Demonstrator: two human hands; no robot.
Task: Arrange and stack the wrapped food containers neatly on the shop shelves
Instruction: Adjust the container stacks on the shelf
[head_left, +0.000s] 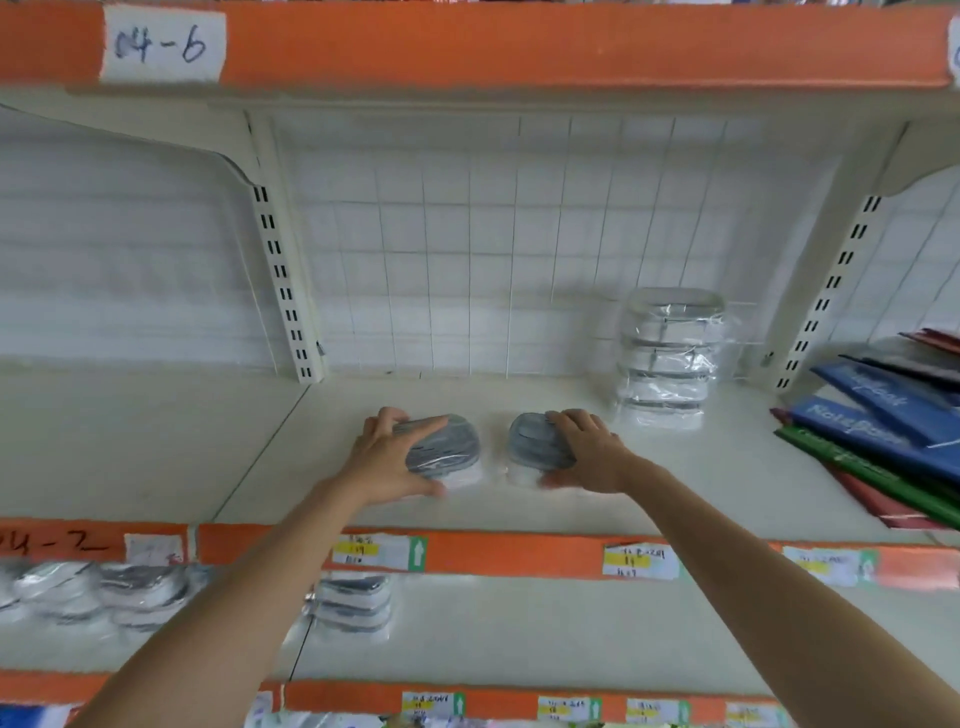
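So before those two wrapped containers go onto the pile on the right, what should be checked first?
1. Left hand grips its container: ok.
2. Right hand grips its container: ok.
3. Stack by the back grid stands straight: not ok, it leans slightly.
4. Room above the stack under the upper shelf: ok.
5. Notebooks apart from the stack: ok.
6. Wrapping intact: cannot tell, blurred.

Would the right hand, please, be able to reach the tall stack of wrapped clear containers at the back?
Probably yes: bare shelf lies between the right hand and the stack, though that hand grips a grey-lidded wrapped container.
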